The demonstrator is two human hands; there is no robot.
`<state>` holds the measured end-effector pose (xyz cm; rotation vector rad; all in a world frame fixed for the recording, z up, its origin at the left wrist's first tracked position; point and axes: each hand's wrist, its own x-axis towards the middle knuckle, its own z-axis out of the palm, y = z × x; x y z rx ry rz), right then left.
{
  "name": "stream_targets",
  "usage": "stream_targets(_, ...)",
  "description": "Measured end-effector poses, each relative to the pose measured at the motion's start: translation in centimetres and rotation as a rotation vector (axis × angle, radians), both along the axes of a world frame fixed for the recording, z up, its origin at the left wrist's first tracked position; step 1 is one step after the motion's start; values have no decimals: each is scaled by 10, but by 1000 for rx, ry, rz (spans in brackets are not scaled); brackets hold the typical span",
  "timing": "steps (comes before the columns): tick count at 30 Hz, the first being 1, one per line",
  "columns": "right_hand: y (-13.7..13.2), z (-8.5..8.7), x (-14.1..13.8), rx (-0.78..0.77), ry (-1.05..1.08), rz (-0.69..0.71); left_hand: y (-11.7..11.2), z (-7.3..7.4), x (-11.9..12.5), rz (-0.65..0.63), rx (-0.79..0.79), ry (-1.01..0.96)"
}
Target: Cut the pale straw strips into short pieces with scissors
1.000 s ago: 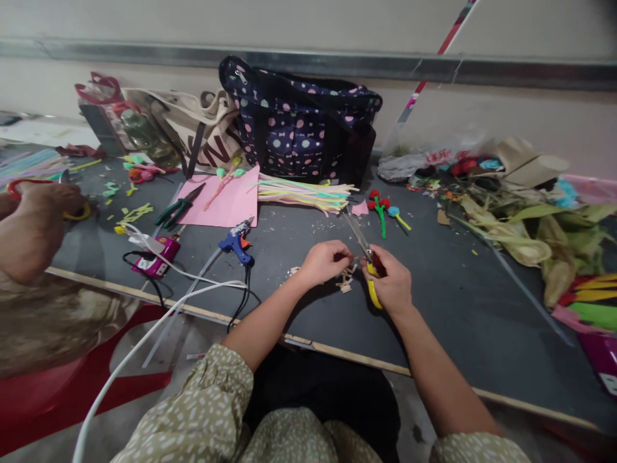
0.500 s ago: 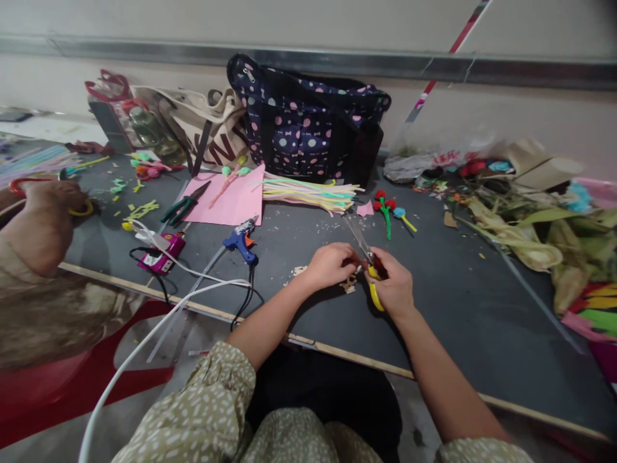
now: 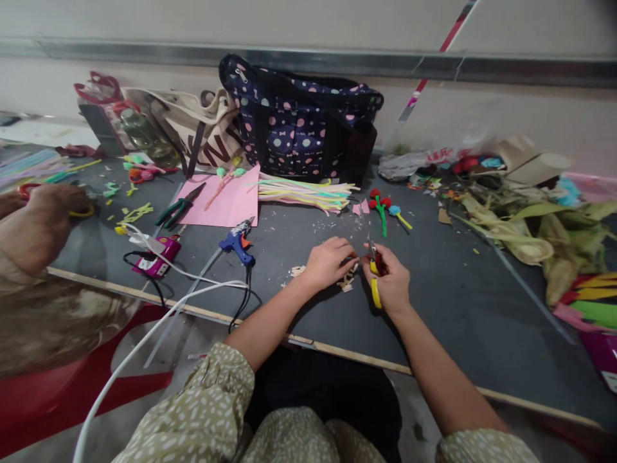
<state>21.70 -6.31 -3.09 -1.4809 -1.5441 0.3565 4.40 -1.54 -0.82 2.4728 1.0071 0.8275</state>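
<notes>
My right hand (image 3: 391, 278) is closed round a pair of scissors (image 3: 375, 292) with yellow handles, and their blades point away from me toward the pink paper scraps (image 3: 360, 207). Close to its left, my left hand (image 3: 329, 262) has its fingers curled together low over the table. Whatever is between those fingertips is too small to make out. Small beige cut pieces (image 3: 347, 281) lie just under and beside the left fingertips, and a few more beige bits (image 3: 297, 271) are left of that wrist. Red and blue pompom flowers (image 3: 383, 209) on pipe-cleaner stems lie beyond the scissors.
A blue glue gun (image 3: 237, 243) and its cable lie left of my hands, near green-handled pliers (image 3: 180, 207) on pink paper (image 3: 231, 206). Pipe cleaners (image 3: 303, 193) lie before a dotted bag (image 3: 303, 122). Dried husks (image 3: 511, 225) are at right. Another person's hand (image 3: 41, 222) holds scissors at left.
The scissors have turned in my right hand, so the blades point more straight ahead. My left fingers stay near the beige pieces. The whole view has shifted slightly.
</notes>
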Motion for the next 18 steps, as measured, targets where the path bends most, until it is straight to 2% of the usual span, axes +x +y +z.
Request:
stream_targets(5,0,-1,-1,23,26,-3,-1,-1,1,-5,21,17)
stream_targets(9,-2,4,-2,37,-20,-27,-1,-2,4,-6,-79,-162)
stream_targets(11,-3,7,-1,43,-65,-59,0,-2,5,29,-224,-355)
stream_targets(16,-1,8,6,80,-228,-126,6,1,3,144,-799,-904)
stream_targets(18,1,6,11,88,-289,-97,9,3,1,172,-923,-1063)
